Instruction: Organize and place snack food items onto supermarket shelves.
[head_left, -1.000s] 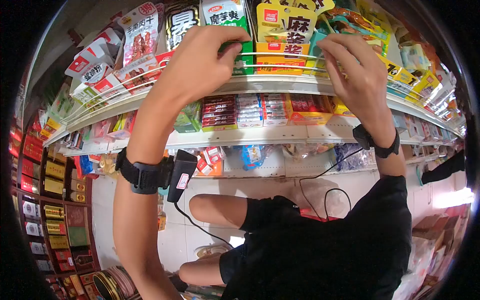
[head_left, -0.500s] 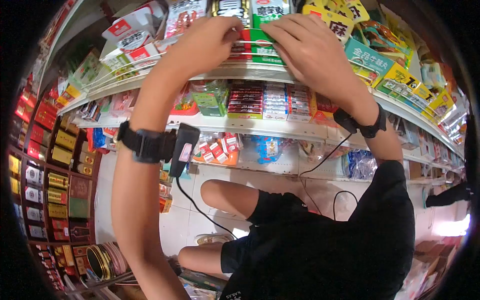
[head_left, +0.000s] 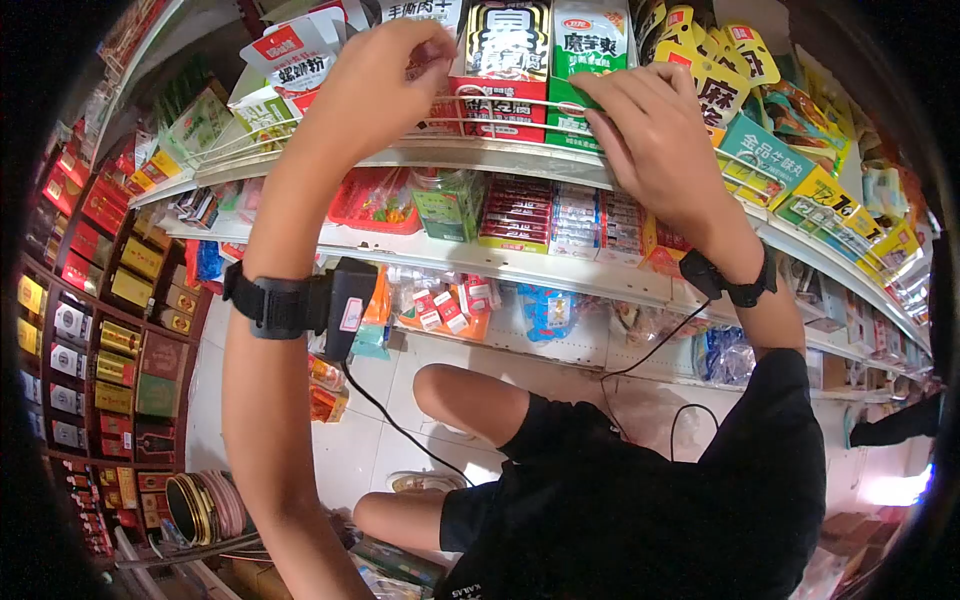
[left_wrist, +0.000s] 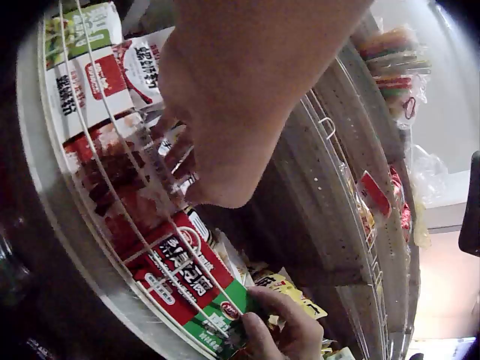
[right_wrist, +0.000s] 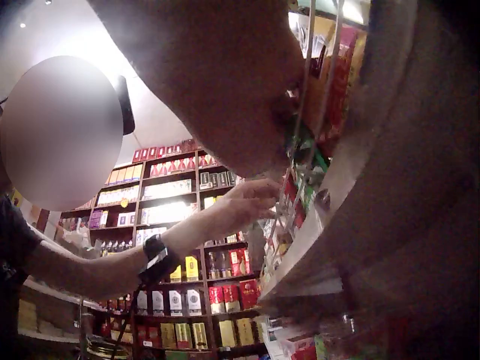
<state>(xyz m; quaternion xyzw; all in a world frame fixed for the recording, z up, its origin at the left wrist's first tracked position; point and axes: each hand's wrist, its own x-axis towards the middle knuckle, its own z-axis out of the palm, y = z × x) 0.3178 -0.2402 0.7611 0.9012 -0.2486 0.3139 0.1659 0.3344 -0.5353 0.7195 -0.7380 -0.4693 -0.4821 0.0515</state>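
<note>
In the head view, my left hand (head_left: 380,85) is at the meat-snack box, its bent fingers in front of the pack. The left wrist view shows that hand (left_wrist: 225,120) with spread fingers against the packs behind the wire rail. To its right stand the red box (head_left: 505,110) with a black-and-white pack (head_left: 507,40), then the green box (head_left: 572,125) with a green-and-white pack (head_left: 590,40). My right hand (head_left: 665,150) touches the green box's right side with loosely bent fingers; I see no firm grip.
A wire rail (left_wrist: 112,161) runs along the shelf edge. Yellow packs (head_left: 720,90) and a teal box (head_left: 765,155) sit right of my right hand, a white noodle box (head_left: 300,65) at left. Lower shelves hold more goods, and a cable (head_left: 400,425) hangs from my left wrist.
The head view has swung left along the shelf. My left hand has gone from the red box to the meat-snack box; my right hand has gone from the yellow packs to the green box.
</note>
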